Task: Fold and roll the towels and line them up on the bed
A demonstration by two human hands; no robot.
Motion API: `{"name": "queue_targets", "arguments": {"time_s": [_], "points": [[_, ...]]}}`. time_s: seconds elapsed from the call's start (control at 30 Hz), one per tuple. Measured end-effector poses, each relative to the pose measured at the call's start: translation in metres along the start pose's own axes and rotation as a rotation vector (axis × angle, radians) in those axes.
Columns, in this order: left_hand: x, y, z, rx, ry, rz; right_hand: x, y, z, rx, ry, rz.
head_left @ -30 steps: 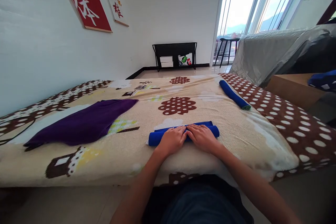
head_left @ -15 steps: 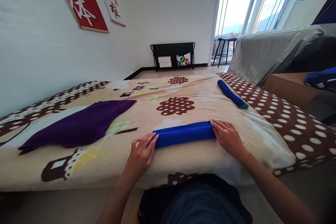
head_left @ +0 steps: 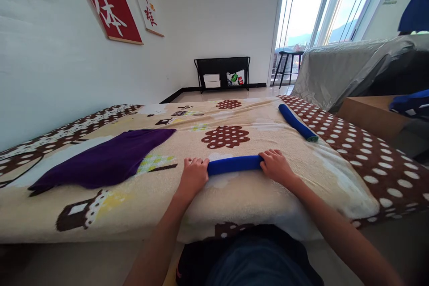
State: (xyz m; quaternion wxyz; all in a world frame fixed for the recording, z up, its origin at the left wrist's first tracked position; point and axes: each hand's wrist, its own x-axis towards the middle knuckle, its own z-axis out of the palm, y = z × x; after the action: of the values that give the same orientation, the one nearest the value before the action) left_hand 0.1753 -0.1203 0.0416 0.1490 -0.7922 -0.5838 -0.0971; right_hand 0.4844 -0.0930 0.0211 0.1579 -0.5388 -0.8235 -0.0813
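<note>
A bright blue cloth [head_left: 233, 165], rolled into a narrow strip, lies across the blanket in front of me. My left hand [head_left: 195, 173] is closed around its left end, fingers curled over the top. At the opposite end, my right hand [head_left: 275, 166] grips the roll in the same way. Farther off to the right rests a second blue rolled cloth [head_left: 297, 123], with green showing at its near end. A dark purple cloth [head_left: 103, 161] is spread out flat on the left, untouched by either hand.
Everything lies on a cream patterned blanket [head_left: 161, 214] with a brown dotted border [head_left: 375, 165]. Right of the bed stand a cardboard box [head_left: 368, 114] and a plastic-covered piece of furniture [head_left: 345, 67]. A black rack [head_left: 223, 69] is against the far wall, with a stool [head_left: 288, 65] by the window.
The blue cloth has gone from a wider folded strip to a narrower roll. Both hands have come closer together and curled over its ends, slightly farther from my body.
</note>
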Motion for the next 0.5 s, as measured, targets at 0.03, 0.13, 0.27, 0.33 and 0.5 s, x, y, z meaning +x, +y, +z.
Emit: {"name": "queue_targets", "arguments": {"time_s": [0.03,0.13,0.27,0.33,0.5], "points": [[0.009,0.009,-0.001,-0.007,0.001,0.039,0.006,-0.008,0.0,-0.013,-0.005,-0.018],[0.029,0.039,0.003,-0.104,-0.015,0.2,0.021,-0.035,0.005,0.02,-0.022,-0.143],[0.035,0.058,0.015,-0.186,-0.101,0.257,0.029,-0.051,0.016,0.13,-0.06,-0.321],[0.028,0.051,0.02,-0.215,-0.087,0.253,0.028,-0.044,0.019,0.174,-0.066,-0.358],[-0.002,0.007,0.024,-0.209,-0.009,0.203,0.012,-0.003,0.018,0.202,-0.071,-0.394]]}}
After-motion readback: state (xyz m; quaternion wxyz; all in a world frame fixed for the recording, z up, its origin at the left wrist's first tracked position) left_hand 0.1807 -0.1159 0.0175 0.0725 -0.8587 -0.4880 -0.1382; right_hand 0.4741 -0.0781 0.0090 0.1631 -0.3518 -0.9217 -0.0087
